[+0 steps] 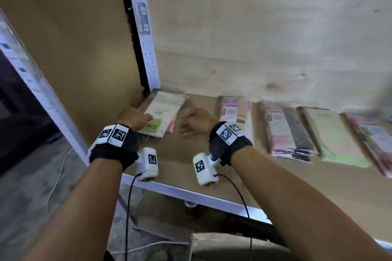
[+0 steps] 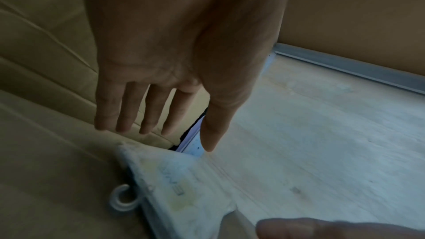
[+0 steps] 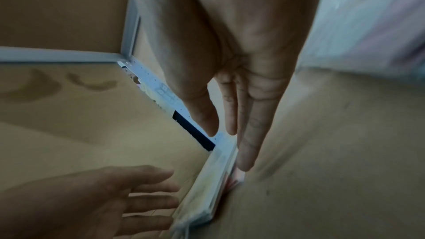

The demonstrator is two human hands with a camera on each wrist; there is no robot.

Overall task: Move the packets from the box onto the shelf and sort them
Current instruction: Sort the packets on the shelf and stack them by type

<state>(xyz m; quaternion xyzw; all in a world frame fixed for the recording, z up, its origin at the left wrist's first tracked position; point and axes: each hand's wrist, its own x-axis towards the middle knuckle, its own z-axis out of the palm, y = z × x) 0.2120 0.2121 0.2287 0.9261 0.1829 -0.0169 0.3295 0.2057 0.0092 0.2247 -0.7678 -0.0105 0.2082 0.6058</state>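
A stack of white packets with a green corner (image 1: 164, 115) lies on the brown shelf board (image 1: 186, 161) in the far left corner. My left hand (image 1: 135, 119) is at the stack's left side with straight fingers (image 2: 147, 115), holding nothing. My right hand (image 1: 194, 123) hovers just right of the stack, its straight fingers (image 3: 249, 134) along the stack's (image 3: 207, 188) right edge. Other packet piles lie in a row to the right: a pink and tan one (image 1: 235, 116), a pink and black one (image 1: 290, 131), a green one (image 1: 335, 137), and a pink one (image 1: 373, 140).
A white perforated upright (image 1: 146, 48) and a cardboard side wall (image 1: 70, 48) close the shelf on the left; a plywood back panel (image 1: 265, 27) stands behind. The shelf's metal front rail (image 1: 191, 193) runs under my wrists. A small white ring (image 2: 123, 201) lies beside the stack.
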